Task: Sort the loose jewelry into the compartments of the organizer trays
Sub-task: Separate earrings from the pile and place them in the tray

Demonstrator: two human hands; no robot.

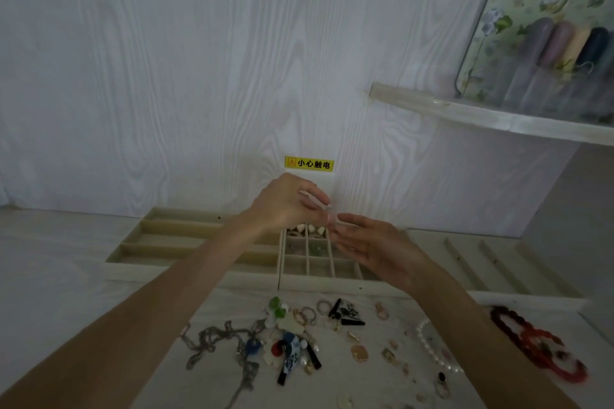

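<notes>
Fingers of the left hand (285, 202) pinch a small pale piece (315, 201), too blurred to identify, above the far compartments of the middle organizer tray (312, 280). At 4 o'clock from it the right hand (372, 246) lies palm-up with relaxed fingers, its tips just beside the piece. Below them, small cells hold white shells (307, 228) and a green bit (315, 251). Loose jewelry sits at 6 o'clock: a grey chain (216, 339), pearl strand (430, 349), red chain (531, 342).
</notes>
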